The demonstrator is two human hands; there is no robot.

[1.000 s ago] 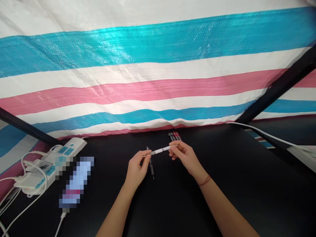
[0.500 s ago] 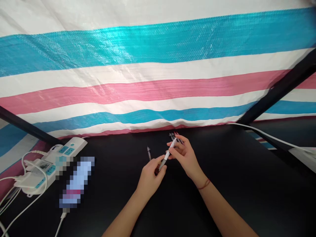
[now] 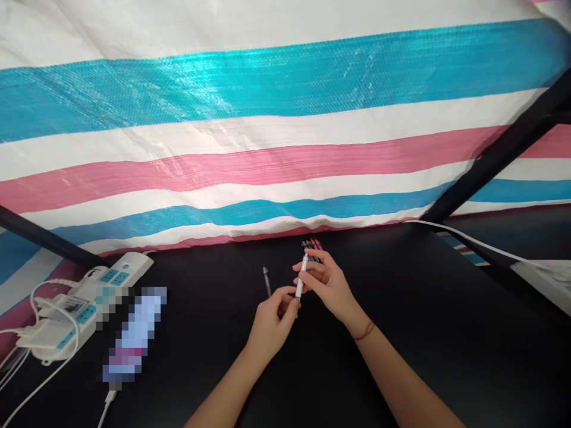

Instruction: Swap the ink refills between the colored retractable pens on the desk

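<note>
The white pen (image 3: 301, 279), nearly level across the view a second ago, now runs steeply up it; the left hand (image 3: 274, 316) is closer to the right hand (image 3: 329, 285), covering the loose pen's (image 3: 266, 281) near end.

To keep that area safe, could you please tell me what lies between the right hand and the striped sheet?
The head view shows several pens on the table there, partly hidden behind the right hand.

power strip (image 3: 88, 313) left | pixelated phone (image 3: 136, 333) near it | striped sheet (image 3: 267, 134) behind
</note>
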